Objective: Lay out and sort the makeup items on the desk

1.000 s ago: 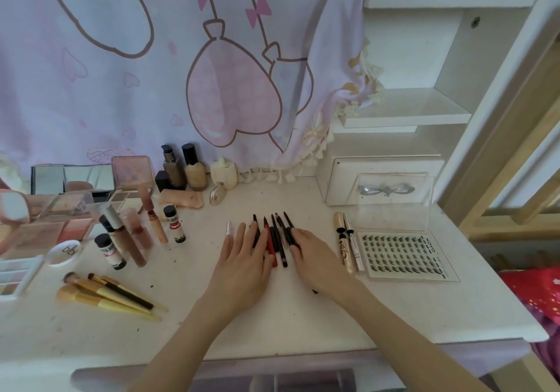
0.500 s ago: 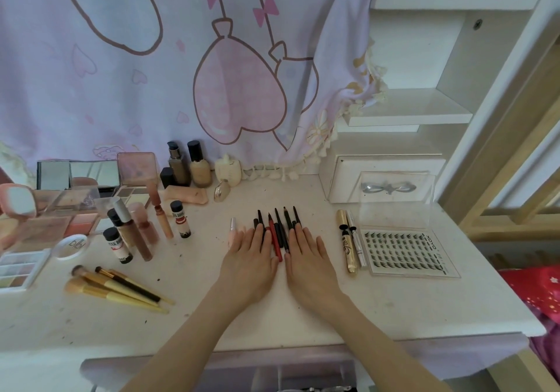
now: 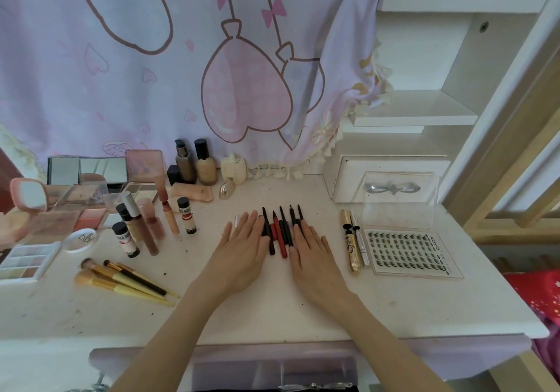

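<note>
Hands [image 3: 245, 252] flat, flanking pencils [image 3: 280, 231]

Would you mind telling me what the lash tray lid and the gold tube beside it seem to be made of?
Lash tray lid: clear, glossy plastic, probably; the drawer front shows through it. Gold tube: shiny metallic-finish casing, plastic or metal unclear; it catches bright highlights.

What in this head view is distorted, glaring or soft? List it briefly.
Head view: wide-angle bending bows the shelves and desk edge; soft, even daylight, hardly any shadow under the left hand or right hand; mild glare on the clear lash case lid; fine print on small bottles unreadable.
</note>
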`<state>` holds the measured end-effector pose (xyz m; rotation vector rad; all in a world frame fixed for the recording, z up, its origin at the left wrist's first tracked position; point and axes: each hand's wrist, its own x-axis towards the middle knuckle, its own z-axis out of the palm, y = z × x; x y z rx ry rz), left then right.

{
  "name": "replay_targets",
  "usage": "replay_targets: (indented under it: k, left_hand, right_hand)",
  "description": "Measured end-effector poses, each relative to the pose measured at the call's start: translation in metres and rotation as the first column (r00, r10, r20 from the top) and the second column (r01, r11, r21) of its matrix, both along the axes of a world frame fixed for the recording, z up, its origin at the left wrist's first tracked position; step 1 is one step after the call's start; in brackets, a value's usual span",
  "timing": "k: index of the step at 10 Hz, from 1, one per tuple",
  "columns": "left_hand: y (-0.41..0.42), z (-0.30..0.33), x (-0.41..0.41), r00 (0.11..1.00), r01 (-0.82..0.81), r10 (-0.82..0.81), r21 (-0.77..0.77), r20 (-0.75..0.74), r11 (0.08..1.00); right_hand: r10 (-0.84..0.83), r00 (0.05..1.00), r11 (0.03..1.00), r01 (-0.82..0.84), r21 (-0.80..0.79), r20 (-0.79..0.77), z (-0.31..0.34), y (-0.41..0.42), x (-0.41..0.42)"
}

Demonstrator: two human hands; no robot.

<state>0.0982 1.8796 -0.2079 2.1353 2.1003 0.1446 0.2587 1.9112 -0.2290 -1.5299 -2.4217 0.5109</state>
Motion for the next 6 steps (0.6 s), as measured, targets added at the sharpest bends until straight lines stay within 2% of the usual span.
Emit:
replay_targets:
  k: [1, 2, 4, 5, 6]
  left_hand:
    - [-0.017, -0.004, -0.021, 0.994, -0.111, 0.110, 0.016, 0.026, 0.994]
    - [-0.034, -0.010, -0.030, 0.961, -0.234, 0.235, -0.025, 0.142, 0.972]
    - [-0.044, -0.022, -0.034, 0.978, -0.202, 0.203, -0.017, 0.057, 0.979]
    - [-0.044, -0.025, -0.036, 0.980, -0.199, 0.199, 0.025, 0.011, 0.980]
    - [-0.044, -0.026, -0.033, 0.984, -0.176, 0.177, 0.050, -0.014, 0.983]
  right_hand:
    - [-0.005, 1.000, 1.000, 0.005, 0.015, 0.027, -0.003, -0.004, 0.005]
    - [-0.011, 0.994, 0.996, 0.002, 0.084, 0.113, -0.008, -0.007, 0.005]
    - [-0.024, 0.994, 0.997, 0.016, 0.074, 0.104, -0.007, -0.007, 0.005]
    - [-0.013, 1.000, 0.998, 0.013, 0.056, 0.012, -0.006, -0.007, 0.006]
    - [-0.058, 0.953, 0.998, 0.048, -0.039, -0.297, 0.016, -0.008, 0.009]
